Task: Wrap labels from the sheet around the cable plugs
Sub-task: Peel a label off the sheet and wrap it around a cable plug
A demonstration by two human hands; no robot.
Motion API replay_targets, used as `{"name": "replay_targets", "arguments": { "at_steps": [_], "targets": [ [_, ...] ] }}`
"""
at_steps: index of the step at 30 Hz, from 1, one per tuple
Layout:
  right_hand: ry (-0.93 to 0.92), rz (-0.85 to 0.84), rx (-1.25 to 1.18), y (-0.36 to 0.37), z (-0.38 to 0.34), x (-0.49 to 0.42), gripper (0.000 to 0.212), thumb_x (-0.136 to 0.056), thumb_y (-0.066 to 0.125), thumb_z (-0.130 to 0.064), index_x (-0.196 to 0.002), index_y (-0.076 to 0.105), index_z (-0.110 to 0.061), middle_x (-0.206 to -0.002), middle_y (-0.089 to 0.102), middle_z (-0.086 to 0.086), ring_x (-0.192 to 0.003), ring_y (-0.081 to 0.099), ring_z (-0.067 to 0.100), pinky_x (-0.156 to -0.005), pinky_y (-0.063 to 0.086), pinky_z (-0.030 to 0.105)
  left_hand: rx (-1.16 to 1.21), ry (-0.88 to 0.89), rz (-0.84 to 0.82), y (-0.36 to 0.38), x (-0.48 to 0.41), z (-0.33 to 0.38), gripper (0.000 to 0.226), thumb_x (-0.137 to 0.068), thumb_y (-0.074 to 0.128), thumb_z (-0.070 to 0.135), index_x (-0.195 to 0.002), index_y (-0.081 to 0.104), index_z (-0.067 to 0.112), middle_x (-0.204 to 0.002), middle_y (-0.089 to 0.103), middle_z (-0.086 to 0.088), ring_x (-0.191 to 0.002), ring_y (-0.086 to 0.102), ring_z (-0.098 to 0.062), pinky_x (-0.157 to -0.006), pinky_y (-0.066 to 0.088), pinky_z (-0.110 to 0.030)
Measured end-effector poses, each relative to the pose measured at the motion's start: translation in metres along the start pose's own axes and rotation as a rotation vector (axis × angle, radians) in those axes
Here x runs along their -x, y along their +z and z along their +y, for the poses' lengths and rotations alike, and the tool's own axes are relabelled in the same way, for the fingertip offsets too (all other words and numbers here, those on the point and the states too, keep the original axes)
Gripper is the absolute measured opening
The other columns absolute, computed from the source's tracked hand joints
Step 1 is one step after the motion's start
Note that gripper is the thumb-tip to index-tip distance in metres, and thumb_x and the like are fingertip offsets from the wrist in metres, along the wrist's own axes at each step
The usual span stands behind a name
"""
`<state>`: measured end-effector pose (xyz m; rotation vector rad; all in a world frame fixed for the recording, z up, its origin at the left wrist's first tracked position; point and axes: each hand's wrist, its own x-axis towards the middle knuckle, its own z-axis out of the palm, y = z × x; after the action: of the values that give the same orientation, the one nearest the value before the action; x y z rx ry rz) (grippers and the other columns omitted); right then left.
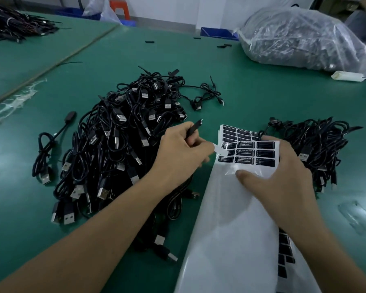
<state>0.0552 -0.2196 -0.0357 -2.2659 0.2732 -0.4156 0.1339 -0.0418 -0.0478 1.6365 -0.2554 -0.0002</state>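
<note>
floppy label sheet (230, 218) is bending in the right hand (287, 176), thumb pinning it. left hand (180, 153) is gripping a light, stiff plug (194, 128) while pinching a label (218, 149), probably flimsy and sticky, by its corner.

black labels (245, 152) on sheet, reading "LED CONTROLLER"

Left hand (182, 152) and right hand (283, 176) side by side, fingers curled.

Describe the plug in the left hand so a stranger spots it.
Find the big cable pile on the green table; the left hand hovers at its right edge. The slim black plug pokes from that fist, the only one held.
</note>
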Motion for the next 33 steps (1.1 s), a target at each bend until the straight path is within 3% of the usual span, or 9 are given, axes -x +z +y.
{"name": "replay_targets", "arguments": {
  "at_steps": [2, 5, 8, 10, 13, 16, 24, 28, 33],
  "targets": [
    [-0.057, -0.003, 0.062, 0.001, 0.000, 0.003, 0.080, -0.078, 0.082, -0.027, -0.140, 0.035, -0.044, -0.101, 0.060, -0.022, -0.095, 0.058, 0.004, -0.071, 0.044, 0.013, -0.032, 0.009, -0.020, 0.001, 0.001, 0.001, 0.045, -0.081, 0.067, -0.006, -0.066, 0.031, 0.019, -0.067, 0.064, -0.020, -0.054, 0.062, -0.014, -0.053, 0.048, -0.025],
    [-0.131, 0.060, 0.338, 0.003, -0.002, 0.007, 0.104, -0.076, 0.083, -0.036, -0.155, 0.016, -0.035, -0.127, 0.057, 0.005, -0.113, 0.049, 0.024, -0.093, 0.047, 0.040, -0.049, 0.014, -0.043, 0.001, 0.002, 0.001, 0.042, -0.078, 0.068, 0.001, -0.068, 0.031, 0.019, -0.071, 0.068, -0.020, -0.058, 0.064, -0.018, -0.059, 0.049, -0.034],
    [-0.204, 0.238, 0.533, 0.004, -0.005, 0.009, 0.117, -0.065, 0.088, -0.039, -0.158, 0.019, -0.020, -0.141, 0.041, 0.014, -0.120, 0.033, 0.029, -0.101, 0.036, 0.050, -0.051, -0.002, -0.047, 0.001, 0.001, 0.000, 0.039, -0.076, 0.067, 0.005, -0.068, 0.031, 0.019, -0.070, 0.071, -0.015, -0.060, 0.067, -0.018, -0.064, 0.048, -0.039],
    [-0.253, 0.270, 0.529, 0.006, -0.005, 0.011, 0.107, -0.064, 0.089, -0.037, -0.153, 0.032, -0.018, -0.140, 0.038, 0.013, -0.121, 0.032, 0.030, -0.098, 0.034, 0.050, -0.066, -0.002, -0.060, 0.002, 0.001, 0.000, 0.039, -0.074, 0.067, 0.006, -0.069, 0.031, 0.019, -0.070, 0.072, -0.015, -0.061, 0.068, -0.019, -0.064, 0.048, -0.038],
    [-0.439, 0.251, 0.426, 0.010, -0.004, 0.011, 0.055, -0.071, 0.086, -0.027, -0.121, 0.066, -0.014, -0.112, 0.054, 0.007, -0.105, 0.042, 0.026, -0.087, 0.029, 0.032, -0.071, 0.002, -0.101, 0.003, 0.002, 0.001, 0.039, -0.072, 0.068, 0.008, -0.068, 0.030, 0.018, -0.070, 0.071, -0.020, -0.061, 0.069, -0.020, -0.065, 0.049, -0.038],
    [-0.521, 0.166, 0.376, 0.016, -0.003, 0.011, 0.025, -0.076, 0.085, -0.024, -0.095, 0.073, -0.016, -0.090, 0.061, 0.000, -0.089, 0.051, 0.022, -0.078, 0.037, 0.032, -0.084, -0.001, -0.155, 0.004, 0.003, 0.003, 0.040, -0.069, 0.069, 0.011, -0.066, 0.030, 0.018, -0.070, 0.070, -0.022, -0.061, 0.071, -0.020, -0.068, 0.055, -0.042],
    [-0.561, 0.189, 0.292, 0.024, -0.001, 0.010, 0.009, -0.083, 0.077, -0.020, -0.086, 0.077, -0.012, -0.076, 0.069, 0.000, -0.073, 0.057, 0.021, -0.070, 0.045, 0.030, -0.070, -0.023, -0.242, 0.004, 0.004, 0.007, 0.038, -0.069, 0.066, 0.010, -0.066, 0.029, 0.018, -0.074, 0.062, -0.035, -0.062, 0.069, -0.022, -0.067, 0.054, -0.050],
    [-0.496, 0.159, 0.093, 0.023, -0.006, 0.011, 0.011, -0.085, 0.070, -0.022, -0.092, 0.078, -0.025, -0.079, 0.066, -0.025, -0.073, 0.057, 0.006, -0.068, 0.047, 0.020, -0.009, -0.027, -0.248, 0.004, 0.005, 0.008, 0.036, -0.073, 0.067, 0.014, -0.065, 0.032, 0.015, -0.072, 0.051, -0.033, -0.069, 0.061, -0.030, -0.055, 0.047, -0.017],
    [-0.301, 0.068, -0.301, 0.020, -0.003, 0.004, 0.033, -0.083, 0.078, -0.011, -0.083, 0.070, -0.043, -0.074, 0.071, -0.018, -0.065, 0.065, 0.007, -0.055, 0.047, 0.016, 0.075, -0.094, -0.326, 0.004, 0.006, 0.016, 0.020, -0.075, 0.062, 0.021, -0.061, 0.048, 0.022, -0.094, 0.070, -0.031, -0.074, 0.070, -0.024, -0.056, 0.045, -0.019]
  ]
}}
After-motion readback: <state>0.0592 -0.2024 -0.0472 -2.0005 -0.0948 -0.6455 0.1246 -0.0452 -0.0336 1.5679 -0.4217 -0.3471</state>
